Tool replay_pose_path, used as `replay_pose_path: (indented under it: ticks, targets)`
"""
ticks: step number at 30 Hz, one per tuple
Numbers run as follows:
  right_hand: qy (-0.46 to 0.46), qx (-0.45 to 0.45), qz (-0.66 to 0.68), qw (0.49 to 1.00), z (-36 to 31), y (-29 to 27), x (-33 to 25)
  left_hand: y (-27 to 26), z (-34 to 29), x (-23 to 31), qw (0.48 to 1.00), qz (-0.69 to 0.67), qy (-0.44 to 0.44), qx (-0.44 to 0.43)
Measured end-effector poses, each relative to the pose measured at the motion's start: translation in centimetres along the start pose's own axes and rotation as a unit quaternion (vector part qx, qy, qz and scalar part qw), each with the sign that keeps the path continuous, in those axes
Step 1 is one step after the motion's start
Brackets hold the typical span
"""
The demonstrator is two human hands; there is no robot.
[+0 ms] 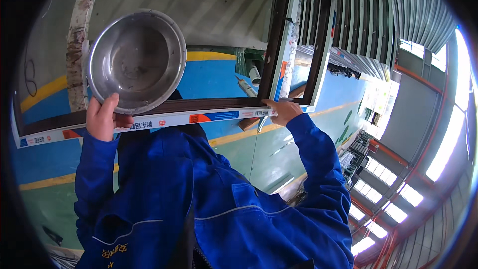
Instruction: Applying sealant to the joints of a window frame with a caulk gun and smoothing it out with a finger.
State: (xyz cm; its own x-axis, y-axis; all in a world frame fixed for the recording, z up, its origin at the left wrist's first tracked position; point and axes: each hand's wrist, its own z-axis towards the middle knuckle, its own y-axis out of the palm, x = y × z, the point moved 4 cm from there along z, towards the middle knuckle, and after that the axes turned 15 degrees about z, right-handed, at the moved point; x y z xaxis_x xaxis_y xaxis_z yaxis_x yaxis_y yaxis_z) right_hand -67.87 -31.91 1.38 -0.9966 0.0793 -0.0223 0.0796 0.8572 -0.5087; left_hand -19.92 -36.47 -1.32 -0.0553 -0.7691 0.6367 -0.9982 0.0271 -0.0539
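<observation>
Over the left part of a dark frame (214, 104), my left hand (102, 121) pinched the near rim of a steel bowl (137, 60), its hollow facing me. Farther right, my right hand (287, 112) touched the frame's near rail; I couldn't tell whether its partly hidden fingers gripped it.

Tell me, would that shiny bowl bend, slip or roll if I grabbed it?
The bowl looks like thin metal, so it's probably stiff, yet fairly light for its size. Its smooth, shiny surface might be slippery. Its round outline means it could roll if stood on edge.
</observation>
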Motion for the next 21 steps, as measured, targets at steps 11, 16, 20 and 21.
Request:
replay_pose_path:
  ticks: [11,16,20,21]
  targets:
    - [0.008,-0.099,-0.106,0.989,1.0,-1.0,-0.6,3.1,-0.2,0.5,0.998,-0.035,0.016,0.039]
    - [0.008,-0.128,-0.118,0.985,1.4,-1.7,-1.3,2.9,-0.5,-0.4,0.998,-0.042,0.012,0.050]
    - [-0.038,-0.051,-0.044,0.997,1.5,-2.6,-0.8,2.6,-1.0,-1.3,0.998,-0.038,0.007,0.053]
    - [-0.047,-0.046,-0.042,0.997,1.6,-2.5,-0.6,2.6,-1.0,-1.6,0.997,-0.040,-0.009,0.058]
